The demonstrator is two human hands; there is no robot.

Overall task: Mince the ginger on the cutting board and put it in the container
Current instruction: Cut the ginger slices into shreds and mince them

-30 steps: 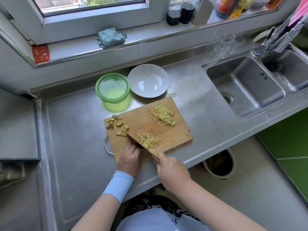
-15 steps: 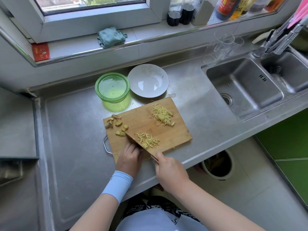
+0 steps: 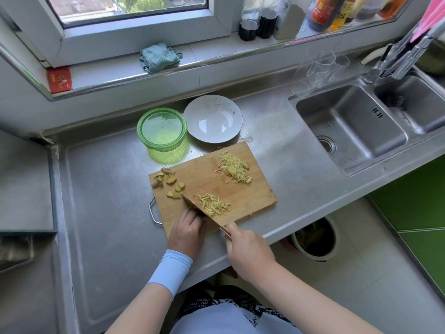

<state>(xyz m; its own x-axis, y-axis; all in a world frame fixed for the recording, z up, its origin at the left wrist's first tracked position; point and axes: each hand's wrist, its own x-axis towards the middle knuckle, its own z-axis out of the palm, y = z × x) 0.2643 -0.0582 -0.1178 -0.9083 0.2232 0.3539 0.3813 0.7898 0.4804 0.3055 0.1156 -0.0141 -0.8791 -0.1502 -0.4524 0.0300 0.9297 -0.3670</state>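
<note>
A wooden cutting board (image 3: pixel 250 189) lies on the steel counter. On it are a far pile of ginger shreds (image 3: pixel 233 168), a nearer pile of shreds (image 3: pixel 213 205) and several ginger chunks (image 3: pixel 171 183) at the left corner. My right hand (image 3: pixel 248 251) grips the handle of a knife (image 3: pixel 199 210), whose blade stands edge-down on the board just left of the near pile. My left hand (image 3: pixel 186 232) rests on the board against the blade's left side with fingers curled; what lies under them is hidden. A green lidded container (image 3: pixel 161 128) stands behind the board.
A white plate (image 3: pixel 213 118) sits beside the container. A double sink (image 3: pixel 356 126) with a tap lies to the right, glasses (image 3: pixel 320 68) behind it. Bottles and a cloth (image 3: pixel 159 56) line the window sill. A bin (image 3: pixel 313 239) stands on the floor below the counter edge.
Hands and knife hold nearly the same place on the board; the blade has shifted only slightly beside the near pile. The ginger piles look unchanged.
</note>
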